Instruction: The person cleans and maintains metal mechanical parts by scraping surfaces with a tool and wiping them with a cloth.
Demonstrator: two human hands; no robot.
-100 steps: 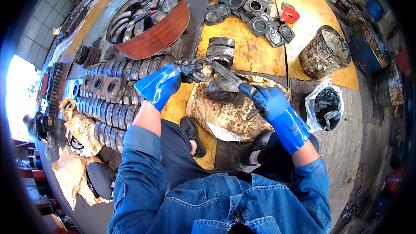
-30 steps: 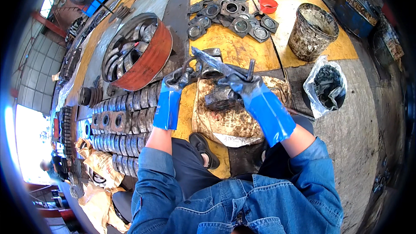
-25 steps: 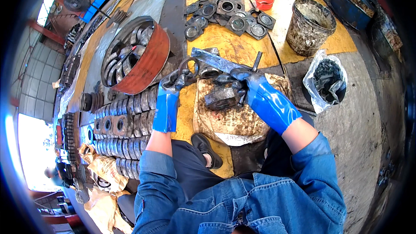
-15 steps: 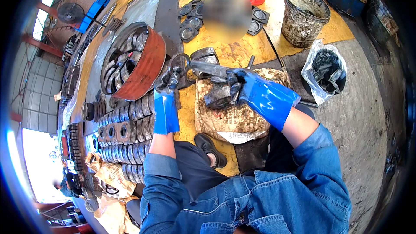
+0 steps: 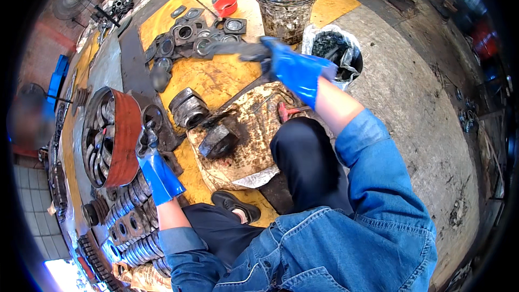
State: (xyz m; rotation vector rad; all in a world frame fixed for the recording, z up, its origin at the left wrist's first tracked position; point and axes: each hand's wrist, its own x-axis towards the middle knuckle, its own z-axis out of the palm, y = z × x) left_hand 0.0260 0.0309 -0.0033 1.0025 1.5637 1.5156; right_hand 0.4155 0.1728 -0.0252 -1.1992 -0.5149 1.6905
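My left hand (image 5: pixel 147 148), in a blue glove with blackened fingers, is closed on a dark metal ring (image 5: pixel 153 114) beside the rusty red drum. My right hand (image 5: pixel 284 65), gloved the same way, grips a long flat metal blade (image 5: pixel 238 50) that points left over the yellow floor sheet; motion smears it. Below and between my hands, a dark blocky metal part (image 5: pixel 218 141) rests on a stained, folded sack (image 5: pixel 251 154). A second rounded metal part (image 5: pixel 188 107) stands just beyond the sack. A red hammer (image 5: pixel 285 111) lies at the sack's right edge, near my knee.
The red drum (image 5: pixel 123 140) holds curved metal pieces. Rows of metal rings (image 5: pixel 130 205) lie at lower left. Flat dark parts (image 5: pixel 189 38) are heaped ahead, near a red bowl (image 5: pixel 225 6). A grimy bucket (image 5: pixel 284 16) and a plastic-lined bin (image 5: pixel 354 62) stand right of them.
My view has turned to the right. My right hand has swung the blade forward, away from the sack. My left hand, with the ring, is now out by the drum, farther from my right.
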